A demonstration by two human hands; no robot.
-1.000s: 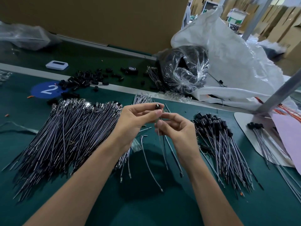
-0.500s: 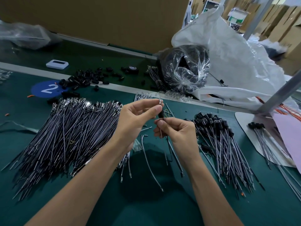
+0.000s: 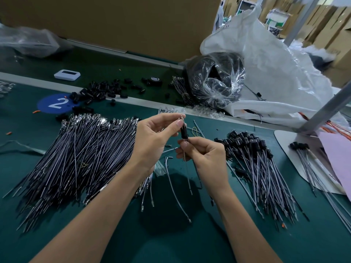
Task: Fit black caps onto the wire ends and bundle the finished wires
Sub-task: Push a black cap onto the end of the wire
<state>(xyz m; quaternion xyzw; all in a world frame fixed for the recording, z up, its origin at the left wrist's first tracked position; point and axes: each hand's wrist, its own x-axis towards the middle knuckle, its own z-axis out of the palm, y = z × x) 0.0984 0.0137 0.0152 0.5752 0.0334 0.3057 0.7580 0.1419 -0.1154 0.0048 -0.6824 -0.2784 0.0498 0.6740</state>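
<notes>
A green work mat (image 3: 171,243) spreads across the bench, with a big white plastic sack (image 3: 281,69) slumped at its far right edge and a clear bag of black parts (image 3: 216,80) leaning against it. The largest thing on the mat is the heap of uncapped wires (image 3: 76,158) fanned out on the left, bare metal terminals at the far ends. By its bulk, most of the job appears not yet done. To the right lies a smaller pile of capped wires (image 3: 256,168), black caps clustered at the far ends. None of it looks tied into a bundle, so bundling seems not yet begun. A few more capped wires (image 3: 303,158) rest on a white board near the right edge. Loose black caps (image 3: 100,91) are scattered along the far strip, beside a blue disc marked 2 (image 3: 55,103), so supply looks ample. Between the two piles, above the mat, the left hand (image 3: 153,137) pinches the upper tip of a single wire (image 3: 187,168) between thumb and forefinger, its other fingers curled. The right hand (image 3: 205,154) grips the same wire just below, fingers closed round it, the rest of the wire hanging down toward the mat. A black cap (image 3: 183,132) sits threaded on this wire between the two grips, its lower end touching the right fingertips. Whether it is fully seated cannot be told, so this cap is judged mid-fitting.
</notes>
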